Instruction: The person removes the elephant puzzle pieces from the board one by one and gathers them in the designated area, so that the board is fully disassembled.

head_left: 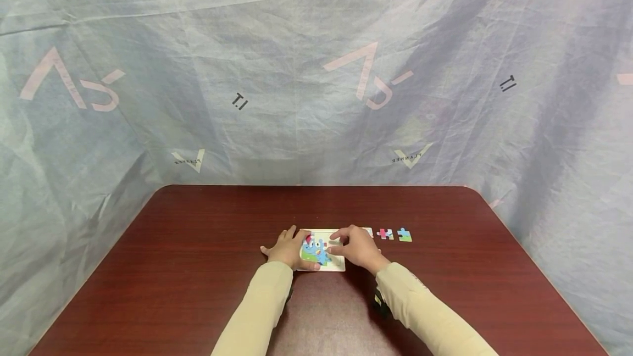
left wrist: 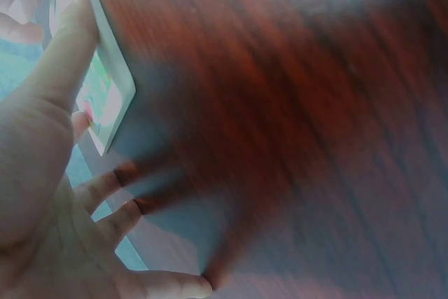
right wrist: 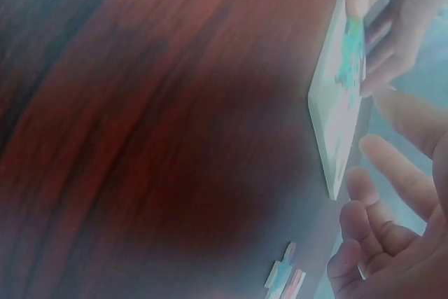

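Note:
A pale puzzle board [head_left: 336, 266] lies on the table, its left part filled with joined pieces forming a blue cartoon picture [head_left: 316, 249] above green. My left hand [head_left: 287, 249] rests at the board's left side, thumb and index finger pressing on the board and its pieces, the other fingers spread on the table. Over the board's right half hovers my right hand [head_left: 358, 246], thumb and index finger apart with nothing seen between them. In the right wrist view the other fingers of that right hand [right wrist: 399, 222] are loosely bent beside the board [right wrist: 323, 113].
Right of the board lie a pink-and-blue puzzle piece [head_left: 385, 234] and a blue-and-green piece [head_left: 404, 234]. Another piece [head_left: 368, 231] is partly hidden behind my right hand. The dark red table [head_left: 222, 213] ends at a grey fabric curtain [head_left: 296, 125].

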Demonstrator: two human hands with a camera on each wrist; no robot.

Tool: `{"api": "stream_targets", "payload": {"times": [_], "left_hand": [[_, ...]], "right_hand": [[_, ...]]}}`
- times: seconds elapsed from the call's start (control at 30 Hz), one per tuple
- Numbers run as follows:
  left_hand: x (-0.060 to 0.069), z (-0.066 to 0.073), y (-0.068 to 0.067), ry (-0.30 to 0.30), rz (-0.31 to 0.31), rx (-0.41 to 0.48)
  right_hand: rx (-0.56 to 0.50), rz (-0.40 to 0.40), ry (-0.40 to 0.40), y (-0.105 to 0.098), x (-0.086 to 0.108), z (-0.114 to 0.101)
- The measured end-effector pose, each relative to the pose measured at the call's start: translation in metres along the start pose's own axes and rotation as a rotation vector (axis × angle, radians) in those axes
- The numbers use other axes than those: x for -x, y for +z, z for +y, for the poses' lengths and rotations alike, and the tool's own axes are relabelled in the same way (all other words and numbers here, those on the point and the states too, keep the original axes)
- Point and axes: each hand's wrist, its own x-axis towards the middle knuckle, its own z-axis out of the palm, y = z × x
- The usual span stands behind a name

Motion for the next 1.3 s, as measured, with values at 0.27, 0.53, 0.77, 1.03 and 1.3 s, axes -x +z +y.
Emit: {"api": "stream_targets", "payload": {"times": [0.27,0.53,0.77,1.03,1.3], "left_hand": [[0.000,0.001,-0.001,-0.005,-0.005,-0.004],[0.001,0.002,-0.003,-0.008,-0.019,-0.006],[-0.001,-0.001,-0.002,-0.013,-0.050,-0.002],[-0.002,-0.002,0.000,-0.026,-0.071,0.008],[-0.001,0.000,-0.003,-0.036,-0.082,0.015]], "right_hand": [[0.050,-0.026,-0.013,0.005,-0.001,-0.006],[0.148,-0.023,-0.086,0.013,-0.003,-0.007],[0.178,-0.004,-0.083,0.015,-0.004,-0.009],[0.193,-0.003,-0.076,0.015,-0.005,-0.012],[0.215,0.005,-0.097,0.013,-0.004,-0.013]]}}
